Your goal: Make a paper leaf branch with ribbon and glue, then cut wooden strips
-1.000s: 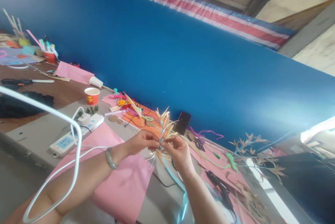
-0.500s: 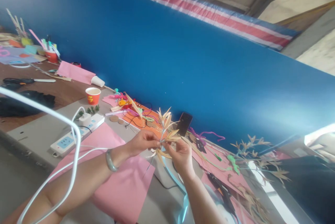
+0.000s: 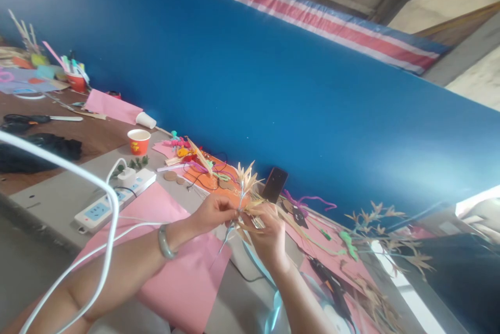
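Note:
A small sprig of dry tan paper leaves on a thin stem (image 3: 245,182) is held up between both hands above the table. My left hand (image 3: 213,212), with a grey-green bangle on its wrist, pinches the stem from the left. My right hand (image 3: 267,235) grips the lower leaves and stem from the right, fingers curled around them. A thin wire or stem end trails down from the sprig toward the pink paper sheet (image 3: 175,266) below.
A white power strip (image 3: 113,201) with a plug lies left, its white cable (image 3: 105,203) looping close to the camera. An orange paper cup (image 3: 138,141), a black phone (image 3: 274,184), an orange sheet with craft bits, a glue gun (image 3: 332,284), more leaf sprigs (image 3: 385,235) and a blue wall panel surround.
The sprig has tilted and sunk a little lower, and my right hand has closed further over its lower leaves. The left hand keeps its pinch.

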A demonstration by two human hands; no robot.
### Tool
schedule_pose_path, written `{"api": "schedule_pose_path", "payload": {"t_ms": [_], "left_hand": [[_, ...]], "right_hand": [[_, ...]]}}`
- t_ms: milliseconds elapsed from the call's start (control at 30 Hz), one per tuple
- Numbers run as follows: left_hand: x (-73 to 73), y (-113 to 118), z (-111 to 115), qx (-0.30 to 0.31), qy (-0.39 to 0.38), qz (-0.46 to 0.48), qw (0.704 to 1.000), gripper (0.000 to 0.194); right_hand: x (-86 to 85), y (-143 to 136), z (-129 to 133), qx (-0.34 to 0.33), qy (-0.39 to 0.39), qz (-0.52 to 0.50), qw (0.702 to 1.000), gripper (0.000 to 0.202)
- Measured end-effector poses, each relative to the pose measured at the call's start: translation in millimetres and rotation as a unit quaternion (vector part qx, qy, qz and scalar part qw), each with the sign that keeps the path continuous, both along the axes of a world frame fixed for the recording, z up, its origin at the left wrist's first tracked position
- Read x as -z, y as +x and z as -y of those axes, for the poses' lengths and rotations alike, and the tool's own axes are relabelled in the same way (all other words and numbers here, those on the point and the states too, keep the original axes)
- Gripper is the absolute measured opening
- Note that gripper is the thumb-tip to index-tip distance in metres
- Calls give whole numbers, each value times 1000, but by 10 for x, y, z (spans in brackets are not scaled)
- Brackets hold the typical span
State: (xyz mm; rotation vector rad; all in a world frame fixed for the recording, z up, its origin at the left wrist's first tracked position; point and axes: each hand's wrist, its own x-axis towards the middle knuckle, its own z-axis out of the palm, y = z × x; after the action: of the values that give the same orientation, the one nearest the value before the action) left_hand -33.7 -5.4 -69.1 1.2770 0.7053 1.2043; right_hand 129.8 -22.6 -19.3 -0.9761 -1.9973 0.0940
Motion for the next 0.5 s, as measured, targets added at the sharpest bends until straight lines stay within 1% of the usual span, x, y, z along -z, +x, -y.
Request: {"api": "schedule_pose_path", "payload": {"t_ms": [100, 200, 300, 367, 500], "left_hand": [[5, 7, 3, -5, -2, -2, 1000, 28], [-25, -4, 12, 14, -14, 16, 1000, 27], [-71, -22, 21, 43, -46, 48, 997, 28], [-86, -27, 20, 56, -70, 62, 994, 30], [-69, -21, -3, 72, -99, 70, 990, 31]], "right_hand": [[0, 2, -13, 1, 3, 16, 1000, 13], [-8, 8, -28, 1, -23, -8, 1000, 12], [-40, 10, -44, -4, -90, -53, 995, 10], [-79, 9, -54, -20, -145, -81, 986, 11], [-192, 7, -50, -60, -240, -104, 963, 12]]}}
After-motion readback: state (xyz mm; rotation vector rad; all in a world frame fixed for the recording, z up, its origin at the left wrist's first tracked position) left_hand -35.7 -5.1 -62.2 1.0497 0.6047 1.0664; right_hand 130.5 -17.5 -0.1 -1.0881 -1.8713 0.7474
